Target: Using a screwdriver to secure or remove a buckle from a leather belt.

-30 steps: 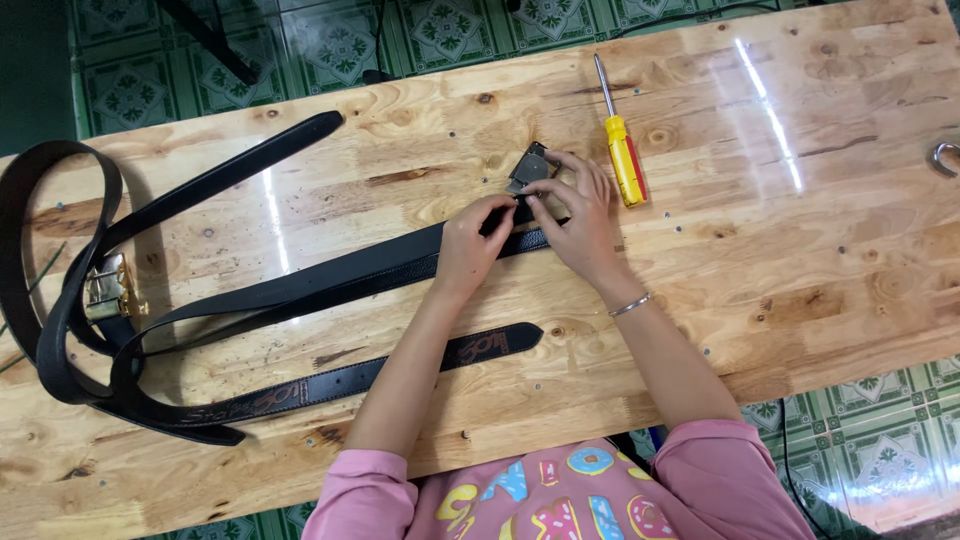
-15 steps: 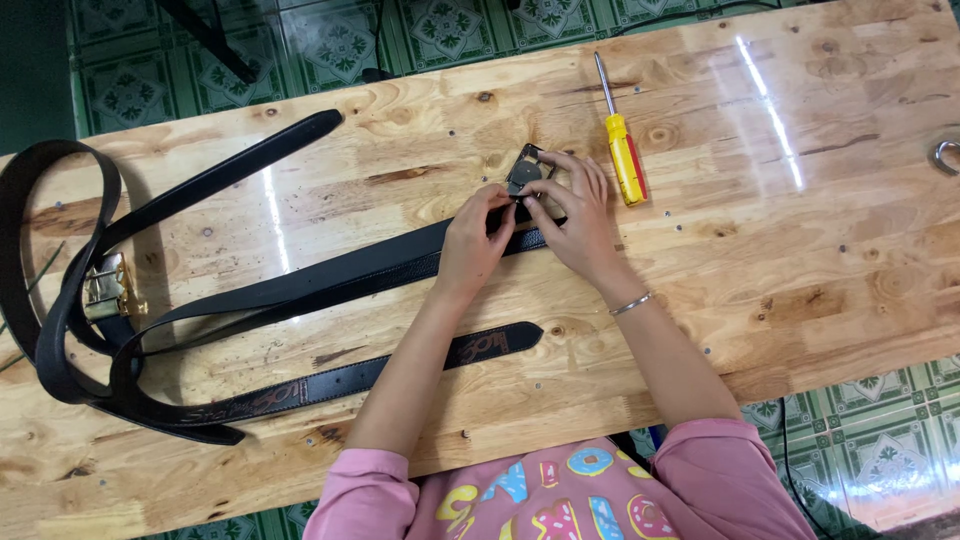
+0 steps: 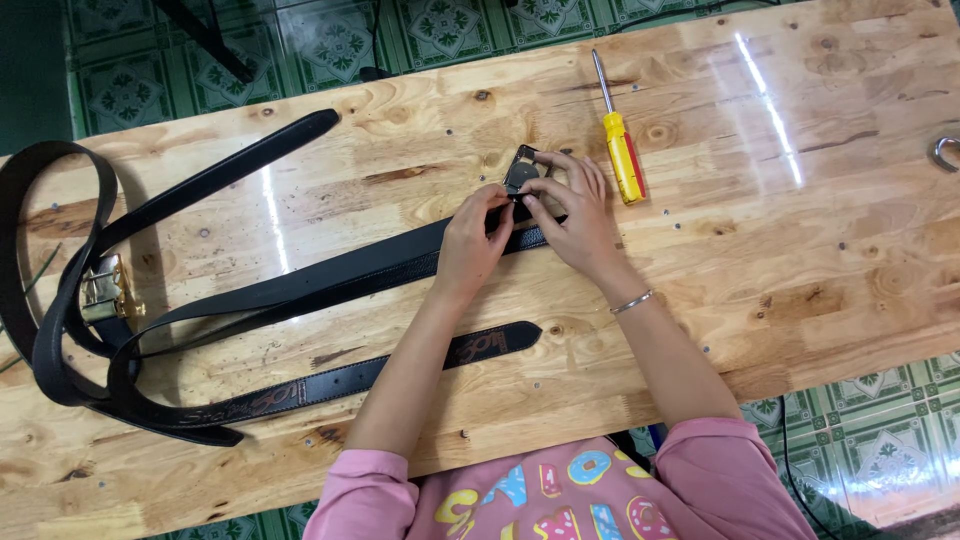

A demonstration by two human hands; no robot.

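Both hands had crept a little nearer the far edge of the desk (image 3: 830, 260) since a moment before. The left hand (image 3: 478, 238) pinched the black belt (image 3: 330, 280) end, and the right hand (image 3: 575, 215) curled closed around the small dark buckle (image 3: 520, 168), so the buckle work went on. No packages or signs showed; a yellow-and-red screwdriver (image 3: 622, 150) lay just beside the right hand.

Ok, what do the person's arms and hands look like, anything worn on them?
Both hands are bare, no gloves. The left hand has nothing on its wrist. The right hand has a thin silver bangle at the wrist. Pink sleeves are pushed up near the elbows, over a pink top with colourful printed shapes.
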